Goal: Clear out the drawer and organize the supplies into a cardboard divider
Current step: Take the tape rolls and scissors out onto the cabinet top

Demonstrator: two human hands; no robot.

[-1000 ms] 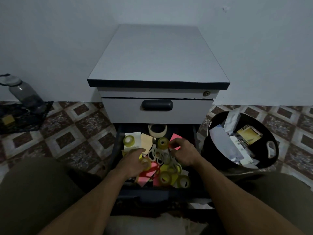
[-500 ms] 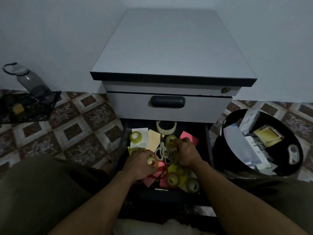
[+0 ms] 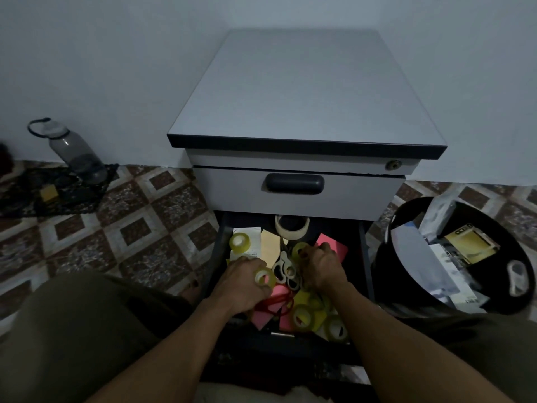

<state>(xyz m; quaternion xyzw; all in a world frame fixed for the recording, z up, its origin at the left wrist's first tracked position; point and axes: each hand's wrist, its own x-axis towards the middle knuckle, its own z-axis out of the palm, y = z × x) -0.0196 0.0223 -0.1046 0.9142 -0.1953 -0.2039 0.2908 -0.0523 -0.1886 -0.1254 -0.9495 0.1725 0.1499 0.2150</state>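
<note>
The open lower drawer (image 3: 364,257) of a grey cabinet (image 3: 305,91) holds several clear tape rolls, pink and yellow sticky notes (image 3: 334,247), white-handled scissors (image 3: 286,269) and a masking tape roll (image 3: 291,226). My left hand (image 3: 241,282) reaches into the drawer's left side and holds a clear tape roll (image 3: 264,279). My right hand (image 3: 322,267) is curled over another tape roll (image 3: 299,251) beside the scissors. More tape rolls (image 3: 303,315) lie at the drawer's front. No cardboard divider is in view.
A black bin (image 3: 386,257) with papers and packaging stands right of the cabinet. A water bottle (image 3: 72,151) and a dark mesh bag (image 3: 61,193) lie on the tiled floor at left. My knees frame the drawer.
My head has moved closer and to the left. My left hand closed on a tape roll and my right hand slid forward onto another roll.
</note>
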